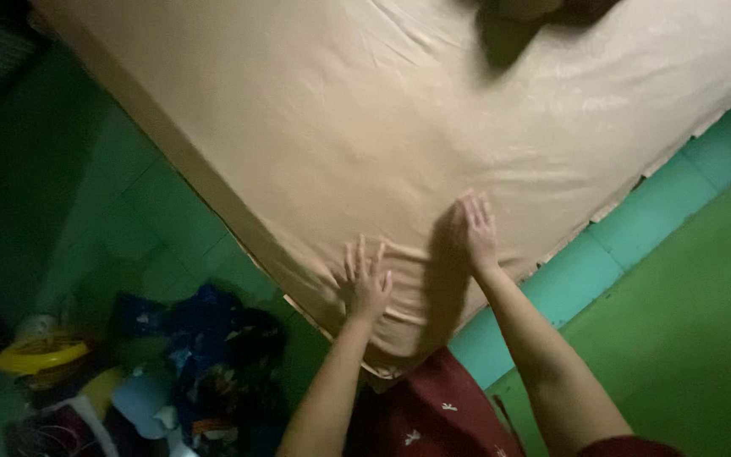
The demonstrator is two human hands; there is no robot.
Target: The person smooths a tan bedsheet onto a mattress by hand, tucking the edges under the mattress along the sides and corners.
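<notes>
A wide bed (171,135) fills the far half of the scene, covered by a smooth beige sheet (365,110) with soft creases. Both hands lie flat on the sheet near its near corner, fingers spread, holding nothing: the left hand (365,283) beside the right hand (479,233). A dark pile of clothes (205,355) sits near left.

Dark shape (535,17) at twelve o'clock, cut by the top edge; clutter pile (171,372) at seven o'clock too murky to identify.
</notes>
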